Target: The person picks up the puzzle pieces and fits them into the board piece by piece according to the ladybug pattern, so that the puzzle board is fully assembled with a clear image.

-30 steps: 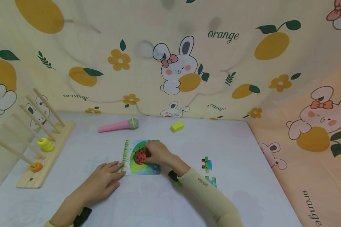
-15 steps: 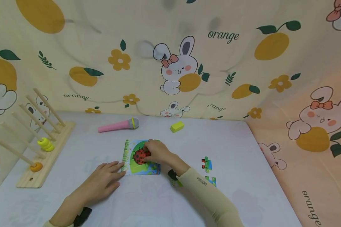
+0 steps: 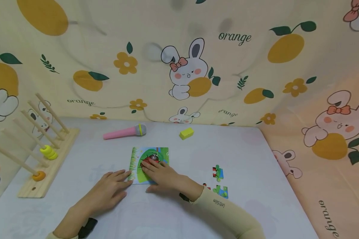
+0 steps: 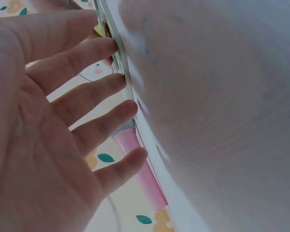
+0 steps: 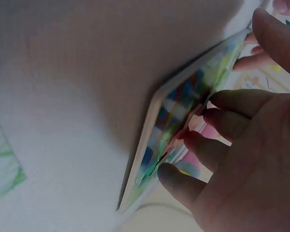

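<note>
A jigsaw puzzle board (image 3: 133,158) with a ladybug picture lies flat on the table. My left hand (image 3: 109,189) rests at the board's left edge, fingers spread and fingertips touching it; the left wrist view shows the same open hand (image 4: 53,116). Over the ladybug, my right hand (image 3: 166,176) lies with extended fingers on the board, covering its lower right part. From the right wrist, the fingertips of this hand (image 5: 241,145) meet the picture on the board (image 5: 176,106). To the right lie loose puzzle pieces (image 3: 218,173), one partly hidden behind the right forearm.
A pink toy microphone (image 3: 124,132) and a yellow block (image 3: 186,133) lie behind the board. On the left stands a wooden peg rack (image 3: 52,172) with yellow and orange rings. A patterned cloth (image 3: 155,83) rises behind the white table (image 3: 242,149).
The right hand has changed from pinching at the ladybug to lying with fingers extended, lower on the board. More of the upper right picture and loose pieces shows. The left hand stays put.
</note>
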{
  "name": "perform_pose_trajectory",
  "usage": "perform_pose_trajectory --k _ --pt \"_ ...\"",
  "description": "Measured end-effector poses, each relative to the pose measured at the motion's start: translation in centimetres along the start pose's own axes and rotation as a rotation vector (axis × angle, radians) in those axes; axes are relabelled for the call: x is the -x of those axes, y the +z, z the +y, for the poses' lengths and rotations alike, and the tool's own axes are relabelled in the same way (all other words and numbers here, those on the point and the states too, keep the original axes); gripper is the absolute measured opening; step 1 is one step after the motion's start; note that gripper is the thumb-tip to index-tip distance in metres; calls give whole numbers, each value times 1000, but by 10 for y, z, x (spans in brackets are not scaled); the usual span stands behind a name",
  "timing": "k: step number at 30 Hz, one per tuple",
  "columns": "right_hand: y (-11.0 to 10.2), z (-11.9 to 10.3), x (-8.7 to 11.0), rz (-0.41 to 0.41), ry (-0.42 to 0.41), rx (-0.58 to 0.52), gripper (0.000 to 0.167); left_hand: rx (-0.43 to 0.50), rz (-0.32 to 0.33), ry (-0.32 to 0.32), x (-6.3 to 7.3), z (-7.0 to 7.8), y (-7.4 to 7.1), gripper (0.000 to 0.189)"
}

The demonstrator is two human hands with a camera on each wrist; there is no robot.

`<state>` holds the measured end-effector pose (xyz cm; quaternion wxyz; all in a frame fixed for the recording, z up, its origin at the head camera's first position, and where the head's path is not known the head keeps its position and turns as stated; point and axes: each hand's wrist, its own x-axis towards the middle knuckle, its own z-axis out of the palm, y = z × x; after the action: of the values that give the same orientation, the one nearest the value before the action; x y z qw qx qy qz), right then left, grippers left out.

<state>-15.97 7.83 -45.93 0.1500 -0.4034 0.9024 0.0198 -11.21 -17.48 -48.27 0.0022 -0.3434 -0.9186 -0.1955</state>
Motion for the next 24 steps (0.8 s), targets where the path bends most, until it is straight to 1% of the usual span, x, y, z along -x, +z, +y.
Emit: perform_pose_trajectory --k 4,13,20,24 --pt "0 -2 0 -19 21 -8 81 2 -3 -2 0 0 0 35" --pt "5 -4 0 -7 30 -17 79 13 -13 -16 -1 1 0 35" --pt "6 -4 0 -5 61 -12 80 3 -2 0 0 0 -1 34" --pt "6 -3 0 -10 64 -20 80 4 -5 4 -1 0 -1 34"
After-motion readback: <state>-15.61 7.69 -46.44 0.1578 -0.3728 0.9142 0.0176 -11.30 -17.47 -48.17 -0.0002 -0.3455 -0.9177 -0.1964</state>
